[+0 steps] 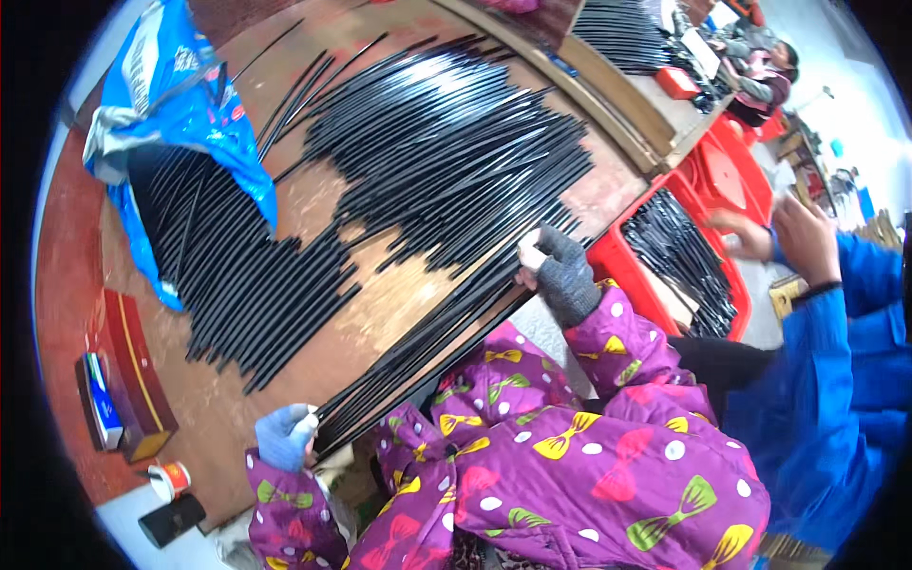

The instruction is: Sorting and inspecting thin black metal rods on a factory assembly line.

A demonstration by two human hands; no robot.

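Purple bow-printed clothing (589, 475) is nearest the camera, spreading from 4 to 7 o'clock. Fingers of the right hand (565, 271), in a dark grey glove, are curled closed around the upper part of a bundle of thin black rods (423, 351) just below the centre. At the lower end, the left hand (285, 437), in a pale blue glove, has its fingers bent close against the rod tips; I cannot tell how tightly they pinch.

The bundle's long axis slants from 8 o'clock up to 2 o'clock, its rods nearly parallel. The right hand covers part of it, so the upper ends are hard to make out. The right forearm comes in from 4 o'clock; the left rises from 7 o'clock, cut off by the lower edge.

Farther out, a broad heap of rods (456, 142) lies on the surface (399, 304) at 12 o'clock. At 10 o'clock a blue bag (176, 104) hides part of a smaller heap (266, 294). At 3 o'clock stands a red crate (613, 255) holding more rods, near a co-worker's blurred hands (806, 237) and blue sleeves (807, 361). A paper cup (171, 480) sits at 8 o'clock.
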